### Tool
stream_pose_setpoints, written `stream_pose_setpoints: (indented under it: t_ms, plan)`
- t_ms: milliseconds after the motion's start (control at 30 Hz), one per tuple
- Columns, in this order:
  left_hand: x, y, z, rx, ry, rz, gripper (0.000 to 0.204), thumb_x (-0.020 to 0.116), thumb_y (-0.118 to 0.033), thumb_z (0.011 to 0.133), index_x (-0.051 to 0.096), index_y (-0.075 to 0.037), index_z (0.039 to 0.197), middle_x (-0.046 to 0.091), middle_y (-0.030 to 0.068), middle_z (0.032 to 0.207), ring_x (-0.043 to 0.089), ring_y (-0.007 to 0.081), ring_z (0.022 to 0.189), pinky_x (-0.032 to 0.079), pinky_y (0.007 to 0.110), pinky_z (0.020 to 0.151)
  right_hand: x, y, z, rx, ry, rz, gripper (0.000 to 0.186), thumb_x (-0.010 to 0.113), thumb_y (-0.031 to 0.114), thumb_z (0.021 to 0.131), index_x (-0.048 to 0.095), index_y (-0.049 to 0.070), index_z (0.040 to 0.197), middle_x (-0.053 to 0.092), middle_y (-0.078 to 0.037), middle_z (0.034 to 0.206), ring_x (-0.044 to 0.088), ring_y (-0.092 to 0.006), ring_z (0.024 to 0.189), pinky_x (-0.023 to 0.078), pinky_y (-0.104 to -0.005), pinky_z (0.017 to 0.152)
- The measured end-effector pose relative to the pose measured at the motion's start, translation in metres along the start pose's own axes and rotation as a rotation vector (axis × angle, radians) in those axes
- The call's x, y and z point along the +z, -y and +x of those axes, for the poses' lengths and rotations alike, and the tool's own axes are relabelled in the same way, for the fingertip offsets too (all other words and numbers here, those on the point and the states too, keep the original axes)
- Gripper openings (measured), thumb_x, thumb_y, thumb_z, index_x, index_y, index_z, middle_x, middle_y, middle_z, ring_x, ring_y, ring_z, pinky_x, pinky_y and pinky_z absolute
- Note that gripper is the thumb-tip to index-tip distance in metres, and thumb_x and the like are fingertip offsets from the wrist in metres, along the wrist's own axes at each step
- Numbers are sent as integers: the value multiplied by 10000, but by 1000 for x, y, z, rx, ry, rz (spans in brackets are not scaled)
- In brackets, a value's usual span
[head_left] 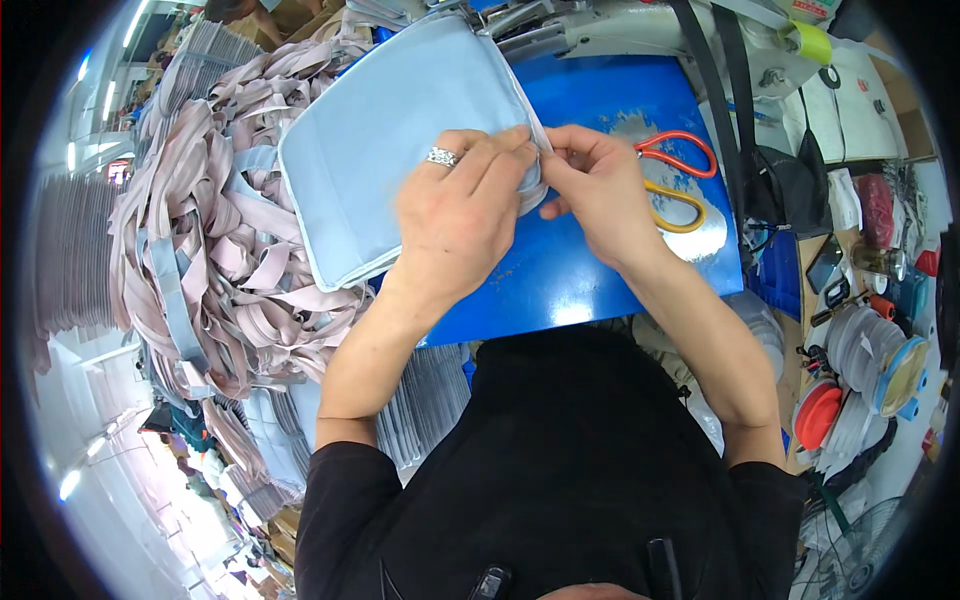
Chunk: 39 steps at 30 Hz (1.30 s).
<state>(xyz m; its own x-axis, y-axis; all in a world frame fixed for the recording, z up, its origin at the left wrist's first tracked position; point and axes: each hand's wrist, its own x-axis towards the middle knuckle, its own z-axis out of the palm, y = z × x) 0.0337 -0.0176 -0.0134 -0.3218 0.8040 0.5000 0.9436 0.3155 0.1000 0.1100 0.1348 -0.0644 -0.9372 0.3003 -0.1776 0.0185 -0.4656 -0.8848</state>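
Since the panel [390, 140] is thin, floppy light-blue fabric, you should grip its bound edge, not the middle; it lies on the blue table [590, 280], left of the scissors [675, 175], left hand [460, 215] pressing it flat, right hand [590, 185] pinching its right edge

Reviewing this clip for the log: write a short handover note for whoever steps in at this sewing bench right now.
Left hand: flat on the light blue fabric panel, fingers pinching its right edge; ring on one finger.
Right hand: pinching the same edge from the other side, beside the left.
Panel lies on the blue sewing table, its far end by the sewing machine. Orange-handled scissors and yellow-handled ones lie right of the hands, untouched. Heap of pinkish-grey straps to the left.
Done: panel already has piped edges.
Left: the pinched edge is not yet under the needle.
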Motion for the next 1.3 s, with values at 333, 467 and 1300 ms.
stream_pose_setpoints:
  t_ms: [333,467,1300]
  plan:
    - [2,39,38,153,-32,46,247,707,-5,741,707,-31,986,702,71,883,664,252,847,571,359,664,16,-4,43,-40,29,188,266,654,50,951,716,-36,1195,752,-87,1000,728,-144,850,617,-292,734]
    - [5,61,54,154,-16,62,250,708,-9,749,715,-55,994,704,63,868,676,263,857,579,372,671,22,-5,72,-64,13,219,259,655,44,943,706,-46,1181,723,-75,981,713,-151,846,620,-312,748]
    - [-57,107,60,201,408,226,591,685,-66,906,634,-300,1447,513,86,755,586,285,633,486,409,585,49,-2,90,-164,-202,-61,404,782,70,788,674,-50,1159,713,-97,1008,665,-175,898,528,-301,789]
